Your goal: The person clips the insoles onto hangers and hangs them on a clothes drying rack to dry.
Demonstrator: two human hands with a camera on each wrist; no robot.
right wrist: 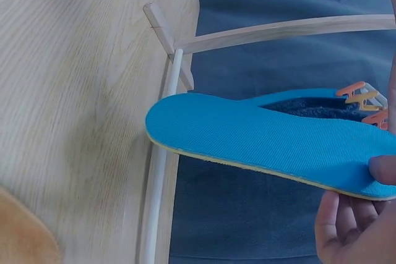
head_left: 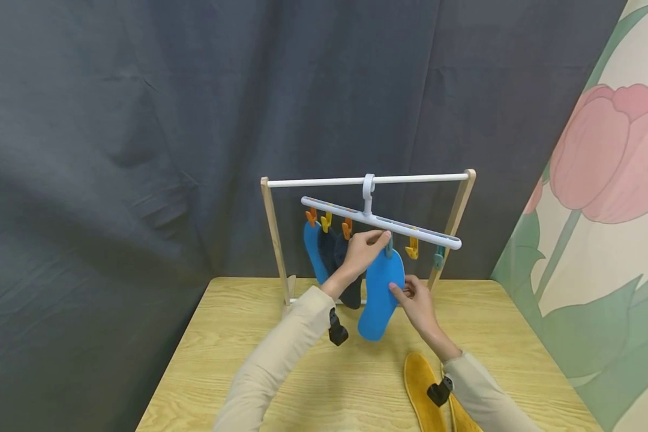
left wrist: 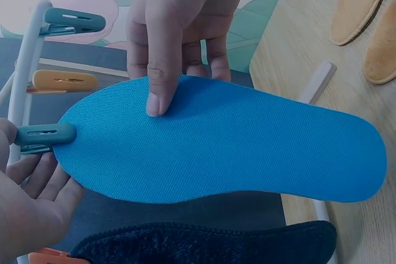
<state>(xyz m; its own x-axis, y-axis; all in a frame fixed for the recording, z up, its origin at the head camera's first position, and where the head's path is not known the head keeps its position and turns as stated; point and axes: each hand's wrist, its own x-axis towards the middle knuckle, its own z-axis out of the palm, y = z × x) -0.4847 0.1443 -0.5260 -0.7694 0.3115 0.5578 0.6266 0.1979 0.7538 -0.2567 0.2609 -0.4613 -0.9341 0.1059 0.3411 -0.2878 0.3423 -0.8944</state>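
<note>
1. From nine to ten o'clock, on a clock centred on the held blue insole [head_left: 378, 300]: hang from three pegs [head_left: 326, 222], on a white hanger [head_left: 345, 211], another blue insole [head_left: 314, 249] and two dark insoles [head_left: 351, 295].

2. At eleven o'clock, with the left hand [head_left: 363, 253]: pinches a teal peg [head_left: 389, 246] between thumb and fingers, just beside the insole's rounded upper end.

3. At the centre: slants a little, top toward one o'clock, upper edge overlapped by the teal peg. Looks like clipping in hand. Cannot tell how firmly clamped. Probably calls next for checking the bite, then easing the left pinch while steadying from the right.

4. At three o'clock, with the right hand [head_left: 417, 303]: grips the insole's side edge, thumb on the near face, fingers behind.

5. At one and two o'clock: dangle unused, a yellow peg [head_left: 412, 248] and a spare green peg [head_left: 439, 258].

6. At five o'clock: lie on the wooden table [head_left: 237, 360], two tan insoles [head_left: 423, 390], partly hidden by the right sleeve [head_left: 483, 384].
</note>
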